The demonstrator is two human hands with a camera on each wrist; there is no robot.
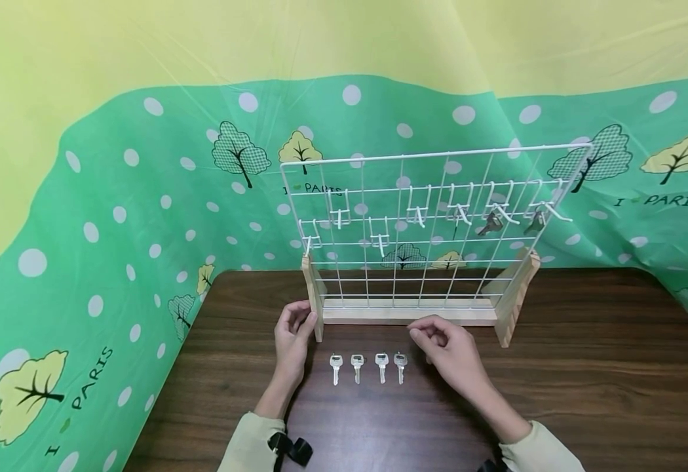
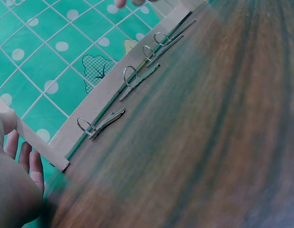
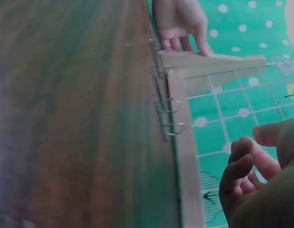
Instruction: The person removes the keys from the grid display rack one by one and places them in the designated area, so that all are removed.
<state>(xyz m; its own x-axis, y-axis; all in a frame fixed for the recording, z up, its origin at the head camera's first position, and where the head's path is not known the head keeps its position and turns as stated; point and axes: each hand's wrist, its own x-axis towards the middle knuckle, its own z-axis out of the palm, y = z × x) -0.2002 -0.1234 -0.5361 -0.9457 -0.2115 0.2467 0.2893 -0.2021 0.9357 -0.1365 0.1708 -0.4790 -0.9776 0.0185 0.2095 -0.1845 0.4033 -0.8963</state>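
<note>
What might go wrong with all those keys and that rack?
The left hand grips one side of the rack, so a tug might shake the hanging keys loose.

The right hand is close to the four loose keys on the table, so it may bump them out of their row.

Their rings might catch on something too.

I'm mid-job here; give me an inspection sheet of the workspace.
Surface: brown wood-grain table.
Job's things: four keys, each with a ring, in a row before the rack; at least two hanging keys on hooks toward its right end.
Clutter: nothing seen.
Left hand: touching the rack's left leg.
Right hand: near the row's right end, nothing visible held.
Cables: nothing seen.
Surroundings: printed cloth behind the table.
</note>
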